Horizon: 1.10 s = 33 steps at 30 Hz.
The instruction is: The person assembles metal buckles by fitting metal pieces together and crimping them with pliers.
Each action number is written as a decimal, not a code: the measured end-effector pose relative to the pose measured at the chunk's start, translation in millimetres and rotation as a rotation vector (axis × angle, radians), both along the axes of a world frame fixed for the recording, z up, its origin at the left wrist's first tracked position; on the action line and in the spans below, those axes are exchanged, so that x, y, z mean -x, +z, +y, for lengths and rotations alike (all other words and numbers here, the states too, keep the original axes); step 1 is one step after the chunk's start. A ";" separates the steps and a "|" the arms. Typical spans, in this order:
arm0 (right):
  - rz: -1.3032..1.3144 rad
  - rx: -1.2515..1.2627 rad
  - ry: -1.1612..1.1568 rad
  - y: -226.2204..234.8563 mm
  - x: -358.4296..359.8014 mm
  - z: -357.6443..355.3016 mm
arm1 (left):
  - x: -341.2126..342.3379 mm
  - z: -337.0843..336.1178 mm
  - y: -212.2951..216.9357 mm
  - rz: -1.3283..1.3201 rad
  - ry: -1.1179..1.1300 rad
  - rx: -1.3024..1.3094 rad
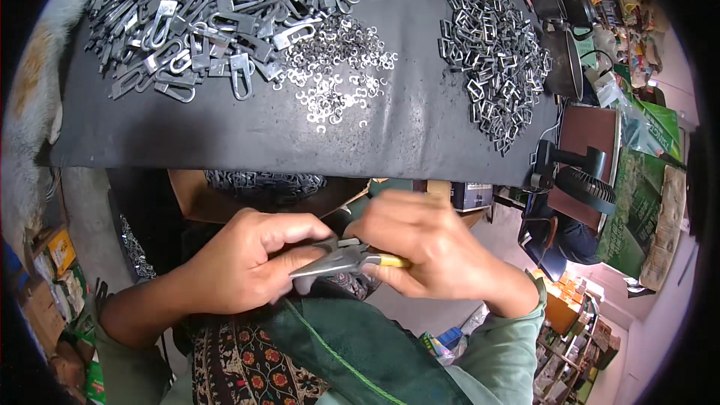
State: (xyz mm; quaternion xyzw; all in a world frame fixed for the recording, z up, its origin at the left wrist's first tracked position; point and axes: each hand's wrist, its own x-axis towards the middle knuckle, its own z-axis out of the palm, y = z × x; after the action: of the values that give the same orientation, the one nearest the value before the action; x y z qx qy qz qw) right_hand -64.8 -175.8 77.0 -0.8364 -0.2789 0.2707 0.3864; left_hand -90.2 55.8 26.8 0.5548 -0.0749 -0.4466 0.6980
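Observation:
My right hand (427, 247) is closed round pliers (337, 261) with silver jaws and a yellow handle, their tip pointing left. The fingers of my left hand (251, 262) are pinched at the jaws on a small grey metal piece (324, 246). My fingers and the pliers hide most of this piece, and its exact kind does not show. Both hands are above my lap, just in front of the table edge. On the dark table (247, 139) lie a big heap of long looped metal clips (217, 15), a scatter of small C-shaped rings (334, 79) and a pile of small rectangular metal loops (491, 52).
Under the table edge stands an open cardboard box (191, 195) with more dark metal pieces inside. A black fan (585, 180) is off to the right, beside bowls (562, 60). White and tan fur (34, 97) borders the table on the left.

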 end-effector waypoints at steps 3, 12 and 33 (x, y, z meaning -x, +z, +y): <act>-0.501 0.249 -0.009 15.1 -28.9 -6.9 | -0.7 4.0 5.5 0.251 0.123 0.055; -0.718 0.769 -0.102 0.0 -19.0 -13.3 | 7.3 2.2 -18.4 -0.105 0.204 0.088; -0.662 0.407 0.245 20.6 -29.4 -3.6 | -1.1 8.1 -21.8 0.016 0.304 0.054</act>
State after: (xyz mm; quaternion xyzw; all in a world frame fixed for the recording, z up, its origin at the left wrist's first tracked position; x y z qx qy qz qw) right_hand -35.4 -179.4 97.6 -0.8985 -0.4264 0.0803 0.0672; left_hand -89.1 63.9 5.0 0.5372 0.0035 -0.3378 0.7729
